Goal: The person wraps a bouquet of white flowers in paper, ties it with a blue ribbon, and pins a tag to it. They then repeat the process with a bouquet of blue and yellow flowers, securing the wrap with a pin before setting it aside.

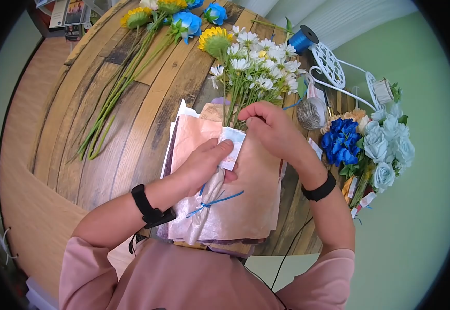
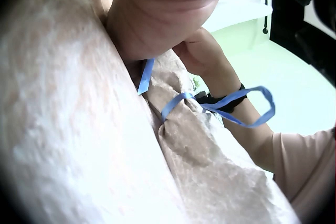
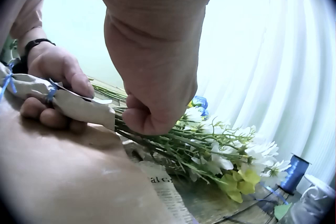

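Observation:
A bouquet of white daisies (image 1: pixel 263 59) lies with its stems gathered in a paper wrap (image 3: pixel 86 109). My left hand (image 1: pixel 207 161) grips the wrapped stems, thumb pressing on a small white card (image 1: pixel 233 146). Its fingers curl under the wrap in the right wrist view. A blue ribbon (image 1: pixel 204 205) is tied round the wrap below this hand; its loop and a loose end show in the left wrist view. My right hand (image 1: pixel 276 132) has its fingers curled at the green stems (image 3: pixel 173 142) just above the wrap's top edge, pinching there; its fingertips are partly hidden.
Sheets of peach wrapping paper (image 1: pixel 250 206) lie under the bouquet. Loose sunflowers (image 1: pixel 137 18) and blue roses (image 1: pixel 187 26) lie at the upper left. To the right stand a blue ribbon spool (image 1: pixel 302 39), a white metal stand (image 1: pixel 328 64) and bunches of blue flowers (image 1: pixel 385 137).

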### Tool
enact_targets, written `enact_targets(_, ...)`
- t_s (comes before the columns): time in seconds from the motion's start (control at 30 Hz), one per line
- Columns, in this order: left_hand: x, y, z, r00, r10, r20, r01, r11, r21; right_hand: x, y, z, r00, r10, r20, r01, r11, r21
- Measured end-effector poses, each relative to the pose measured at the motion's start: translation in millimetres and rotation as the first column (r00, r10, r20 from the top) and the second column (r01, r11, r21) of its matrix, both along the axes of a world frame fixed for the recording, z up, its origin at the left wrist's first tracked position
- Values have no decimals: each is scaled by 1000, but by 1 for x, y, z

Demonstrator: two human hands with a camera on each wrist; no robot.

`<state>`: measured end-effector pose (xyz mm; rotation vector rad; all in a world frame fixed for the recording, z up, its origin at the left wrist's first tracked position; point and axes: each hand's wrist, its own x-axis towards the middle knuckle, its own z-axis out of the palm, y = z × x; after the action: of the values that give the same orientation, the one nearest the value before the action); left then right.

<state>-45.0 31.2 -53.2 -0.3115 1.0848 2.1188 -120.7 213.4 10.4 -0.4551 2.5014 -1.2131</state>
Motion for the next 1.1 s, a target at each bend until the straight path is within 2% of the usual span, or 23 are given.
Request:
enact_targets(0.07, 0, 0, 2, 1000, 1, 12, 0, 1000, -27, -4, -1, 5, 970, 146, -195, -130, 987, 92)
enact_targets(0.27, 0, 2, -2, 1000, 16, 11, -16, 1000, -10, -14, -8, 5, 934, 290, -209, -261, 953, 155)
enact_targets(0.5, -1, 2, 1, 999, 23, 37, -23, 999, -25, -17, -13, 8, 945, 283, -162, -257, 953, 161)
enact_targets(0.7, -1, 3, 0, 999, 26, 21, -26, 999, -30, -19, -13, 5, 930, 288, -227, -261, 955, 142)
enact_targets(0.77, -1, 2, 0, 999, 23, 24, -23, 999, -25, -21, -11, 5, 941, 300, -157, -278, 949, 151)
enact_targets(1.1, 0, 4, 5, 998, 54, 38, -53, 998, -31, -18, -14, 5, 944, 313, -105, -293, 941, 171)
